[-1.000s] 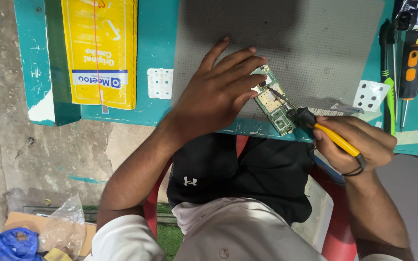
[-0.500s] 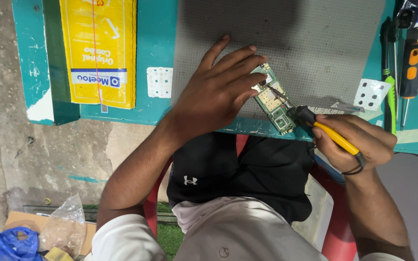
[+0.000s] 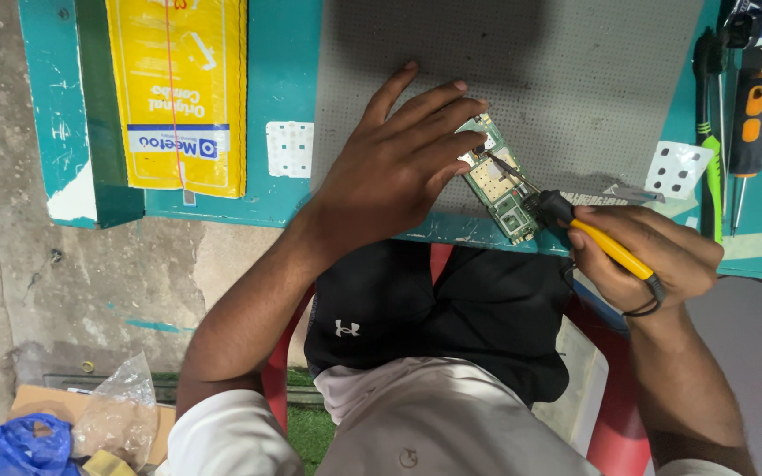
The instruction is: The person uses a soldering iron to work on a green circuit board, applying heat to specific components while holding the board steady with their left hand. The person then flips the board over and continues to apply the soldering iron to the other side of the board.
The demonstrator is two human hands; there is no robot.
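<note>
Matt grey dimpled mat [image 3: 575,88], glossy yellow packet [image 3: 178,88]

Soldering iron [image 3: 606,245] tip on circuit board [image 3: 497,181]

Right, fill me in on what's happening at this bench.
A seated person is working on a small green circuit board that lies on a grey mat on a teal table. The left hand presses flat on the board. The right hand grips a yellow-handled soldering iron, its tip on the board. Screwdrivers lie at the right.
</note>
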